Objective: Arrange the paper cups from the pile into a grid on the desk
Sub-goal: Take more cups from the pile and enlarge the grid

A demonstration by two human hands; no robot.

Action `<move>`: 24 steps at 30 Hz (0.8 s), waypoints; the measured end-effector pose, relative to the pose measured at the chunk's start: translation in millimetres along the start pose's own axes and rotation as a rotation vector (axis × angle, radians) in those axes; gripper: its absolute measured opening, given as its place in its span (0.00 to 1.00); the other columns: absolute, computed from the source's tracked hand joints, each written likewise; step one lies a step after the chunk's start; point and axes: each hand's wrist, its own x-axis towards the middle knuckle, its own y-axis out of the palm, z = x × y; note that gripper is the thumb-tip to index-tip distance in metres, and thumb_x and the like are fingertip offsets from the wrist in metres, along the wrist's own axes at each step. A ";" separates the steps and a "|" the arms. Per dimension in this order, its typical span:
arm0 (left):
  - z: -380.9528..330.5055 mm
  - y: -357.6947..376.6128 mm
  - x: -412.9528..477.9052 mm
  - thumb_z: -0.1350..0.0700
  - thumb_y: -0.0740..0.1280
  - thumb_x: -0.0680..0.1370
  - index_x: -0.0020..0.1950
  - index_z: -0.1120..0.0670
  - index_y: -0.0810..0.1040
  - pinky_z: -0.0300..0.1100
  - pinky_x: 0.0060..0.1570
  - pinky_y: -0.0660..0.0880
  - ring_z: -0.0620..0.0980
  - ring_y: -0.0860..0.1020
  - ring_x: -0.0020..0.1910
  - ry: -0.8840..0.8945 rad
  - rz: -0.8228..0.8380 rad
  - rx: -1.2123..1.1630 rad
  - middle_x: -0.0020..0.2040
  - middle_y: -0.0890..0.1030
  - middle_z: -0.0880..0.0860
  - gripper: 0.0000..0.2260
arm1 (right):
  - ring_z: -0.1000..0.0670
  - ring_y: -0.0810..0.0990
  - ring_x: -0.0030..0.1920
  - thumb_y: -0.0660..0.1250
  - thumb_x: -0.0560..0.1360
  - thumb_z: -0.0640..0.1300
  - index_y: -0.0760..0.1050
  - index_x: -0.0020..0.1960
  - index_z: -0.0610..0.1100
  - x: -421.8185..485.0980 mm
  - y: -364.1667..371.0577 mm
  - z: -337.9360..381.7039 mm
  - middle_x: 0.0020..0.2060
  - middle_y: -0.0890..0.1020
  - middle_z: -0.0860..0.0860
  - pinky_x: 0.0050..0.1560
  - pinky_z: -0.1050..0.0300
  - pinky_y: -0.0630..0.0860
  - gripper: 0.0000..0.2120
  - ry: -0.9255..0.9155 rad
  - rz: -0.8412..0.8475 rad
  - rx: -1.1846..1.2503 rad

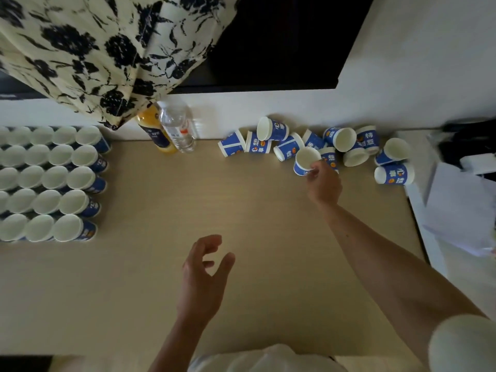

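Paper cup (pixel 305 162) upright, mouth up

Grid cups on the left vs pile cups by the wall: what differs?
Pose: grid cups stand upright, mouths up; most pile cups lie on their sides. Layout: grid cups sit in even rows; pile cups are scattered, some overlapping. Contact: no hand touches grid cups; the right hand grips a pile cup. Shared: blue printed paper cups, white insides.
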 end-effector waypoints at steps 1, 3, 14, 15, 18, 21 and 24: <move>-1.4 3.1 -0.2 0.60 0.75 0.74 0.57 0.47 0.78 0.42 0.49 0.78 0.42 0.80 0.55 -0.003 0.008 0.002 0.54 0.82 0.44 0.14 | 0.45 0.82 0.53 0.66 0.78 0.41 0.79 0.56 0.44 -2.2 -3.7 0.0 0.51 0.85 0.48 0.47 0.56 0.69 0.08 -0.027 0.002 0.039; -7.1 11.6 1.1 0.59 0.75 0.74 0.57 0.47 0.78 0.43 0.49 0.78 0.41 0.79 0.55 0.003 0.030 0.018 0.54 0.82 0.43 0.15 | 0.47 0.83 0.48 0.69 0.76 0.41 0.80 0.52 0.44 -9.9 -15.1 -1.8 0.46 0.85 0.49 0.45 0.57 0.72 0.06 -0.107 0.044 0.131; -65.7 91.3 49.5 0.52 0.79 0.69 0.74 0.53 0.68 0.37 0.60 0.68 0.47 0.74 0.64 0.162 0.271 0.269 0.65 0.76 0.48 0.36 | 0.55 0.76 0.35 0.72 0.75 0.36 0.81 0.45 0.45 -71.5 -115.0 -0.6 0.34 0.82 0.55 0.39 0.63 0.71 0.04 -0.283 0.523 0.585; -72.1 100.5 53.3 0.52 0.80 0.68 0.73 0.54 0.69 0.37 0.59 0.70 0.47 0.75 0.63 0.199 0.279 0.252 0.65 0.77 0.49 0.36 | 0.55 0.75 0.35 0.72 0.74 0.36 0.81 0.45 0.45 -72.5 -119.5 -2.3 0.34 0.81 0.56 0.39 0.62 0.71 0.04 -0.292 0.545 0.612; -82.5 115.8 58.8 0.52 0.82 0.66 0.67 0.53 0.73 0.29 0.51 0.73 0.43 0.78 0.55 0.279 0.285 0.175 0.59 0.81 0.47 0.32 | 0.54 0.75 0.36 0.71 0.74 0.39 0.81 0.45 0.45 -75.9 -125.6 -2.2 0.34 0.81 0.56 0.40 0.57 0.71 0.02 -0.313 0.592 0.679; -87.2 123.7 60.5 0.52 0.82 0.66 0.64 0.52 0.75 0.25 0.47 0.72 0.42 0.78 0.52 0.276 0.248 0.134 0.57 0.82 0.46 0.30 | 0.51 0.76 0.37 0.72 0.74 0.38 0.81 0.48 0.46 -72.1 -131.1 -5.6 0.35 0.81 0.52 0.41 0.53 0.72 0.04 -0.313 0.609 0.744; -86.3 121.5 57.8 0.52 0.82 0.66 0.62 0.50 0.76 0.28 0.46 0.74 0.39 0.79 0.51 0.230 0.203 0.111 0.54 0.82 0.43 0.28 | 0.50 0.79 0.39 0.74 0.72 0.39 0.79 0.57 0.47 -57.6 -125.7 -11.5 0.38 0.81 0.48 0.44 0.54 0.76 0.15 -0.216 0.538 0.808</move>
